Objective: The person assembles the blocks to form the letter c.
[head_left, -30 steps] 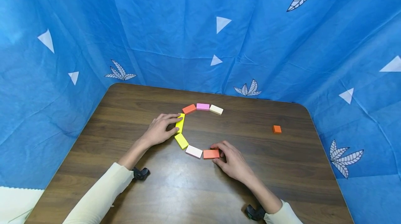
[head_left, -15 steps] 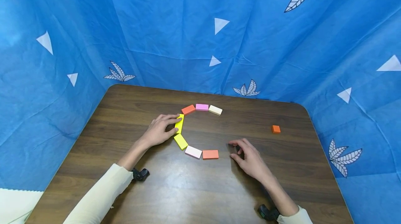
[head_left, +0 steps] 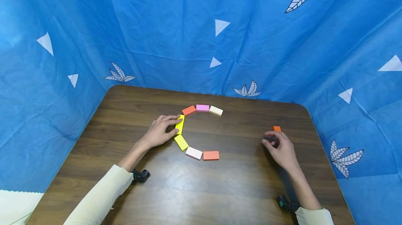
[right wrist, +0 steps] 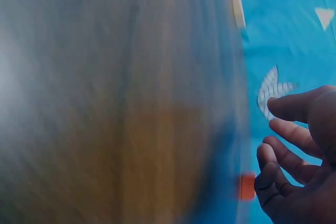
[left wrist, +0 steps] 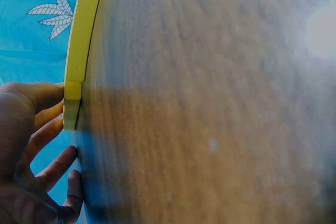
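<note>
My left hand (head_left: pixel 160 129) pinches a yellow block (head_left: pixel 180 124) on the table, fingers by its far end and thumb by its near end. The left wrist view shows the thumb beside the small end of the yellow blocks (left wrist: pixel 72 106). Free of any object, my right hand (head_left: pixel 282 150) hovers with loosely bent fingers just in front of an orange block (head_left: pixel 276 129), partly covering it. The right wrist view has that orange block (right wrist: pixel 247 187) beside the fingers. A second yellow block (head_left: pixel 181 142), a pale pink block (head_left: pixel 194 153) and a salmon block (head_left: pixel 211 155) continue the curve nearer me.
A red-orange block (head_left: pixel 188 110), a pink-purple block (head_left: pixel 202 108) and a cream block (head_left: pixel 216 110) form the far part of the curve. The brown wooden table (head_left: pixel 150 197) ends at a blue patterned curtain (head_left: pixel 176 36) at the back and sides.
My right hand has let go of the salmon block and moved right and away from me, to the orange block. The left hand stays on the yellow block.
</note>
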Available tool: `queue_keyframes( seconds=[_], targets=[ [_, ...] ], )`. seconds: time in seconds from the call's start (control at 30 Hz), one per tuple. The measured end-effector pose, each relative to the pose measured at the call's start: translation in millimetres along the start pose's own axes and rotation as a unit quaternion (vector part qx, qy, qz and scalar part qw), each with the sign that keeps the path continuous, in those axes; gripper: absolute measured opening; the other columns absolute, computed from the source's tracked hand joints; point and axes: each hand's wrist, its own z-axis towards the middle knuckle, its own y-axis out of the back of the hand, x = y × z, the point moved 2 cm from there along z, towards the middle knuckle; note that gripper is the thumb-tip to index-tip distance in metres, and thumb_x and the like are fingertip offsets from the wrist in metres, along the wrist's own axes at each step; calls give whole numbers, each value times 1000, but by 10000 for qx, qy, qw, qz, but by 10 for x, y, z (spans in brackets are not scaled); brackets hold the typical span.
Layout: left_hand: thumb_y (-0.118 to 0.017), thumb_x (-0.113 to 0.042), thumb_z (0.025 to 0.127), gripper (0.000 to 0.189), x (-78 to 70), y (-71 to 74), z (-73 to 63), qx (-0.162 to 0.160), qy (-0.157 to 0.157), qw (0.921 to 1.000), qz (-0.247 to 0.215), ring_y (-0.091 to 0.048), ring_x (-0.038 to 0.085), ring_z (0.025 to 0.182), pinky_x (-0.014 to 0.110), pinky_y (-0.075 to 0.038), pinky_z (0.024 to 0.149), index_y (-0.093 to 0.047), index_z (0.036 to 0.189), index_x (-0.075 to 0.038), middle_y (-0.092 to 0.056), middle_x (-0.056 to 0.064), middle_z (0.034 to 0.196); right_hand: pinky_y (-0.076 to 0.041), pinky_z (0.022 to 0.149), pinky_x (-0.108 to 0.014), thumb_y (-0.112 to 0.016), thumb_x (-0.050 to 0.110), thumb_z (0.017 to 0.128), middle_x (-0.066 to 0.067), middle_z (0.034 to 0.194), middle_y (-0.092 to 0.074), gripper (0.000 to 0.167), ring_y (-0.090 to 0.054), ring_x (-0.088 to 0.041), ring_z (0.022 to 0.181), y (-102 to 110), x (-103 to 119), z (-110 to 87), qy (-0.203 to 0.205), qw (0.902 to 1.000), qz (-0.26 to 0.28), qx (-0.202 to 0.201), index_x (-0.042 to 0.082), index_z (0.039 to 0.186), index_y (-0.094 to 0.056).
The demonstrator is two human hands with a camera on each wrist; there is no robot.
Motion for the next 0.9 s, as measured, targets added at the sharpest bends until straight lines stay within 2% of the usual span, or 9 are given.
queue_keyframes(
  seconds=[0.17,0.3,0.6,0.77,0.9],
  targets=[
    [-72,-33,104,49,17,-7,5,-17,-5,10000,9,-55,32,142,61,-47,103,-66,151,-22,-58,0,162,-44,71,-17,-76,25,102,-19,120,-67,33,-54,1,82,166,-197,141,-427,9978,-39,-497,3,125,-71],
    [-73,-33,103,50,22,-21,4,12,5,10000,10,-54,32,142,61,-47,103,-65,151,-22,-58,0,163,-44,67,-19,-75,28,102,-22,120,-67,37,-52,3,77,249,-333,275,-774,9957,-125,-498,0,124,-65],
    [-72,-34,104,49,21,-17,9,-39,7,10000,16,-54,32,142,60,-46,104,-65,151,-24,-58,0,162,-45,69,-25,-74,32,102,-27,120,-65,54,-64,-22,83,231,-492,427,-1190,9923,-312,-119,-4,137,-57],
    [-72,-33,104,49,20,-19,9,-23,7,10000,22,-54,32,143,60,-46,104,-65,151,-24,-58,0,163,-41,71,-29,-75,27,101,-24,117,-64,51,-60,-25,83,174,-516,428,-1306,9905,-409,-142,-4,138,-60],
    [-72,-33,104,49,9,-20,8,3,5,10000,14,-54,32,143,60,-46,103,-65,152,-23,-58,0,163,-39,73,-33,-75,24,101,-22,115,-63,47,-57,-26,83,144,-529,428,-1233,9912,-451,-192,-3,137,-63]
  ],
)
